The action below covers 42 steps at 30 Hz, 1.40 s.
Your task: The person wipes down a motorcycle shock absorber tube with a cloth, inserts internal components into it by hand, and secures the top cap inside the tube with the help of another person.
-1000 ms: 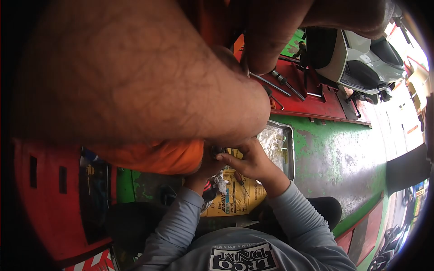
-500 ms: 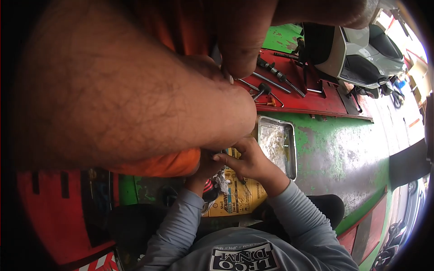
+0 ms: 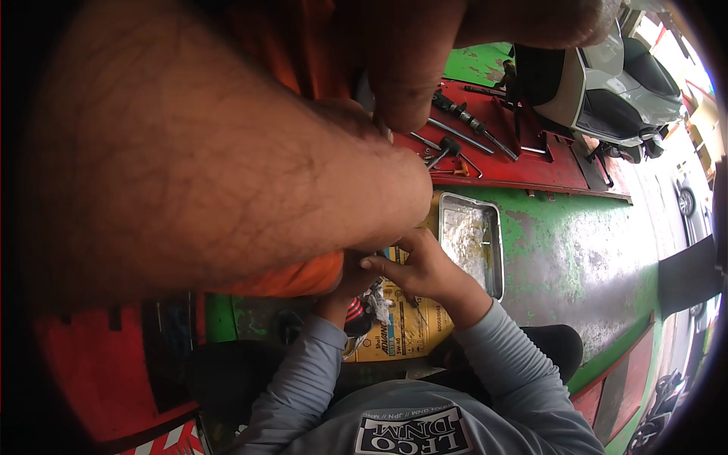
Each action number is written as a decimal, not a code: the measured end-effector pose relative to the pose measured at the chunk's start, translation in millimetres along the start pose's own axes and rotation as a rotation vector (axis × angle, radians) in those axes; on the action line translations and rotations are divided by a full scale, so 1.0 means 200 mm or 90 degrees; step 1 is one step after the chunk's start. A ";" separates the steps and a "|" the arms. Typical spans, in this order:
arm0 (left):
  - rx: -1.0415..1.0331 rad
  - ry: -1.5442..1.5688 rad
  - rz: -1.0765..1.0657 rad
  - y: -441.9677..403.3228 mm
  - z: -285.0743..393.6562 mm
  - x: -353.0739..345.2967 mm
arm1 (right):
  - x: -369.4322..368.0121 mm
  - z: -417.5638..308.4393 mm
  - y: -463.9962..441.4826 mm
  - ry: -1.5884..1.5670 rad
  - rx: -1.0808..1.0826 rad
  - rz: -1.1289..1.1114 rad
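Both hands (image 3: 356, 280) (image 3: 431, 271) overhang cardboard (image 3: 414, 335) marked "Shell", "5W-40".

The grey shirt (image 3: 341, 421) has wrinkled sleeves (image 3: 506, 353) and a black-and-white lettered chest print (image 3: 413, 432).

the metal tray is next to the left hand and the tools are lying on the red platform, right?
Not quite: the head view shows the metal tray next to the right hand, not the left hand. The tools are lying on the red platform.
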<state>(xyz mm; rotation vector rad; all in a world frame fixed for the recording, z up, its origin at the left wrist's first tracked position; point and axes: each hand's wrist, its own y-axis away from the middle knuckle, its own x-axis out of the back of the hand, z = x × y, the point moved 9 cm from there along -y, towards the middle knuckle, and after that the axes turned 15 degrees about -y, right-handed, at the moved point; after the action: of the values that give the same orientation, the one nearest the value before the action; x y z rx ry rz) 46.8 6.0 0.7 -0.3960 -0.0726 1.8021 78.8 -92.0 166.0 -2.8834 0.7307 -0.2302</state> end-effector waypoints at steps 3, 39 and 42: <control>0.016 -0.080 -0.019 0.00 0.06 -0.04 | 0.00 0.02 0.00 -0.034 -0.049 0.002; -0.098 -0.572 0.139 0.02 0.10 0.10 | -0.10 -0.10 0.03 0.513 0.207 -0.115; -0.099 -0.579 0.144 0.02 0.10 0.12 | -0.11 -0.08 0.03 0.507 0.213 -0.130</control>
<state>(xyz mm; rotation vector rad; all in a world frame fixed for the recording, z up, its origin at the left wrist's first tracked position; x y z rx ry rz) 32.4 30.3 12.3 0.3498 -0.8300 2.0768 54.8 -88.0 178.6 -2.4816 0.4183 -1.4213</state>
